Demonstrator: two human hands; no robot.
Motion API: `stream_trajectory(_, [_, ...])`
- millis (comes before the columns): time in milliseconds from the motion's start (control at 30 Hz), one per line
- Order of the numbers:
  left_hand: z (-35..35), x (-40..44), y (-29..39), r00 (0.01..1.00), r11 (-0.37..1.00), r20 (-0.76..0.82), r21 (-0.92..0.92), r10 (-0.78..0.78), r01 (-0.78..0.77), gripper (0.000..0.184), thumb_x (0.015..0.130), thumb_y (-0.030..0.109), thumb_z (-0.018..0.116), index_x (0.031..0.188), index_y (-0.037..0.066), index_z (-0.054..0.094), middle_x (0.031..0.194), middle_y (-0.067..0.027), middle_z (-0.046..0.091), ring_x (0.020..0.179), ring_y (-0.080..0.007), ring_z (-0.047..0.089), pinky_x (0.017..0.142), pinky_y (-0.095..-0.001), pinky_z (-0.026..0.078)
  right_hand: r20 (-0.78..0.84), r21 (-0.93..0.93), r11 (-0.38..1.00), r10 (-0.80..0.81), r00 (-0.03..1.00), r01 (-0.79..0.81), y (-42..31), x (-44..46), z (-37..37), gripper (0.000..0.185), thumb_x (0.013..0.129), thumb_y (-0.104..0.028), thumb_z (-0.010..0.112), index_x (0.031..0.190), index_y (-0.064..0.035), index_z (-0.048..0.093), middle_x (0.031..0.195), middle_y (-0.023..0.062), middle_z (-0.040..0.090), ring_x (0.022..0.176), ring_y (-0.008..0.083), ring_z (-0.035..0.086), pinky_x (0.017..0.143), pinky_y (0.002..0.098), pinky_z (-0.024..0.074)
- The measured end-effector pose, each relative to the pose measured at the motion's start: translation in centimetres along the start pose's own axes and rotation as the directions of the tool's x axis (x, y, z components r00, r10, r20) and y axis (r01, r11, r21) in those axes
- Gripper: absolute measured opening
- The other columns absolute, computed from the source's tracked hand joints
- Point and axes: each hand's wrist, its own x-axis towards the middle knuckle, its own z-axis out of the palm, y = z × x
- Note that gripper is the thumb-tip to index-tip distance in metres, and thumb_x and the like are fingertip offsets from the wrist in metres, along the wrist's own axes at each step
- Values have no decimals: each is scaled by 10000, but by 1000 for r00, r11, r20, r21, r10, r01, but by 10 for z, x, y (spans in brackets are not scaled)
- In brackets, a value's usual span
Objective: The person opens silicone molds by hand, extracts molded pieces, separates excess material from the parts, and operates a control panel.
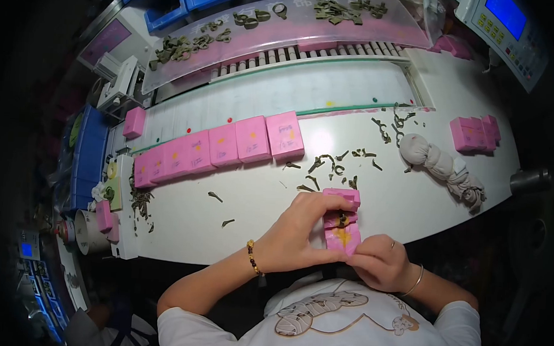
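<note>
pinching a yellow-stained pink block between thumb and fingers of left hand, with right hand curled at its lower corner, whether pinching unclear, at white table's near edge

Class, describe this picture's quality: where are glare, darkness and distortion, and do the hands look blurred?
Head view: a pale glare patch on the white table, right of the row of pink blocks; head view: dark borders and wide-angle bending, the table's near edge looking curved; head view: left hand, right hand and the held pink piece show no obvious blur.
</note>
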Motion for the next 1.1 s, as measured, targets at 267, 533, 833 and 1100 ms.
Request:
stream_trajectory(267, [20,-1,-4,985,984,-143,161,98,-75,792,690,262,910,1355,111,507,1195,-112,600,1048,-332,562,927,-431,440,-97,-54,884,458,884,-464,-3,59,-10,573,796,-193,836,1235,37,548,953,154,649,712,269,653,622,339,548])
stream_trajectory(533, [21,-1,-5,984,982,-157,180,86,-57,853,659,278,942,1364,91,501,1235,-113,589,1064,-332,568,944,-432,448,-99,-280,853,430,897,-440,9,73,14,644,731,-298,812,1233,14,556,832,150,670,741,317,693,646,407,561])
stream_trajectory(833, [17,0,-7,986,988,-132,126,105,-88,874,653,287,944,1378,97,495,1289,-107,597,1112,-333,576,965,-439,443,-86,-90,907,405,910,-412,22,70,7,601,697,-279,850,1163,-35,560,796,115,675,682,303,692,628,391,556])
stream_trajectory(1100, [17,2,-11,987,988,-117,125,110,-95,868,676,329,938,1384,94,493,1305,-110,607,1126,-323,587,972,-433,445,-18,-3,855,519,854,-519,23,68,-1,589,683,-252,851,1140,-22,560,750,97,669,636,245,691,607,349,559])
